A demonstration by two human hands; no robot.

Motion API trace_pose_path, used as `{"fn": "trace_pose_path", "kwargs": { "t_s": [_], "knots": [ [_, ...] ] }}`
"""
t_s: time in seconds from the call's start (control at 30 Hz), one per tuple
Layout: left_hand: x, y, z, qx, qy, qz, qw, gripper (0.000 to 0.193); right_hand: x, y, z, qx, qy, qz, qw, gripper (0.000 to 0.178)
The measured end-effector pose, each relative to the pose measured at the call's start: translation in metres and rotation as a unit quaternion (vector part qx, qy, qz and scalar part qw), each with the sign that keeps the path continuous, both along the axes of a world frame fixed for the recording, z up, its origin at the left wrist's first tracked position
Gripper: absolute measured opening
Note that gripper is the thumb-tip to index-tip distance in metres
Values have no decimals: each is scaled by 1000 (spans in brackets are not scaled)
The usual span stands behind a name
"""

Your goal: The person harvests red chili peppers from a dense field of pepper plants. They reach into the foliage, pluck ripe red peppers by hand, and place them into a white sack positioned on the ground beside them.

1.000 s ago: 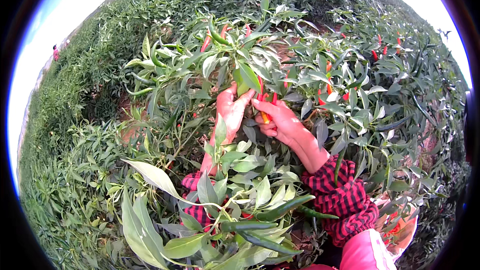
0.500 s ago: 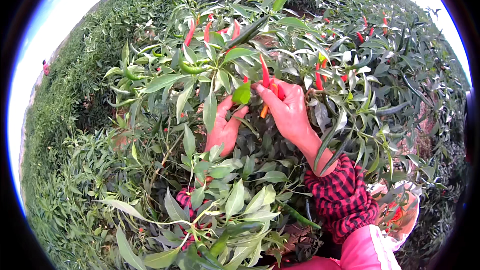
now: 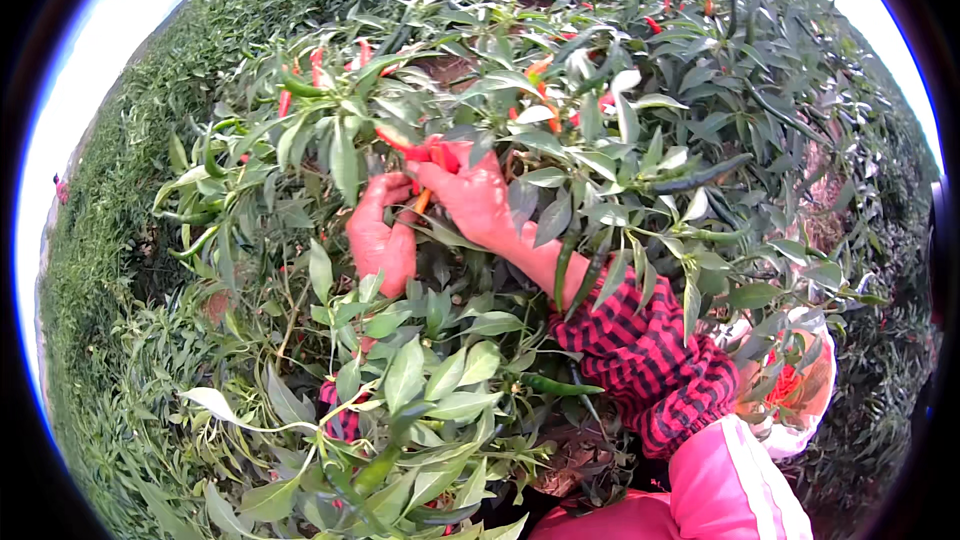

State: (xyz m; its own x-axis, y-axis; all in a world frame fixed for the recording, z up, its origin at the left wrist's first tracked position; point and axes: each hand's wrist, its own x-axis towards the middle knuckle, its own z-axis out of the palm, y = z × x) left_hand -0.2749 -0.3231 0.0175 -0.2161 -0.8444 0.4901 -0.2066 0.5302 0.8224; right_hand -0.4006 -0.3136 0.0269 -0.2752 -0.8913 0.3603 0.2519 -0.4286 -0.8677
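My right hand (image 3: pixel 470 200) is closed around several red and orange chili peppers (image 3: pixel 438 155), their ends sticking out between its fingers. My left hand (image 3: pixel 382 248) is just beside it, thumb and fingers drawn together at the right fingertips. Whatever they pinch is hidden by leaves and the other hand. Both hands are inside a chili plant (image 3: pixel 345 155) with green leaves. Red chili peppers (image 3: pixel 317 68) hang beyond the hands to the left, and green chili peppers (image 3: pixel 200 243) hang left of my left hand.
At the lower right stands a pale container (image 3: pixel 826 390) with red chili peppers (image 3: pixel 783 385) in it. Leafy stems (image 3: pixel 440 390) rise in front of my left forearm. A long dark green chili pepper (image 3: pixel 705 173) hangs right of my right hand. Far left, a distant person (image 3: pixel 61 190) appears.
Both hands have shifted left in the view and come closer together. The right hand still holds its chili peppers. A small bright leaf at the left fingertips no longer shows.
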Motion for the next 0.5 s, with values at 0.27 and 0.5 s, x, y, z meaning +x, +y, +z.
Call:
{"fn": "trace_pose_path", "kwargs": {
  "t_s": [0.27,0.5],
  "knots": [
    [6,-32,-56,115,165,15,979,34,-76,165,68,-219,156,-91,959,15],
    [27,-33,-52,52,71,49,995,34,-290,403,40,97,194,-534,817,10]
  ]
}}
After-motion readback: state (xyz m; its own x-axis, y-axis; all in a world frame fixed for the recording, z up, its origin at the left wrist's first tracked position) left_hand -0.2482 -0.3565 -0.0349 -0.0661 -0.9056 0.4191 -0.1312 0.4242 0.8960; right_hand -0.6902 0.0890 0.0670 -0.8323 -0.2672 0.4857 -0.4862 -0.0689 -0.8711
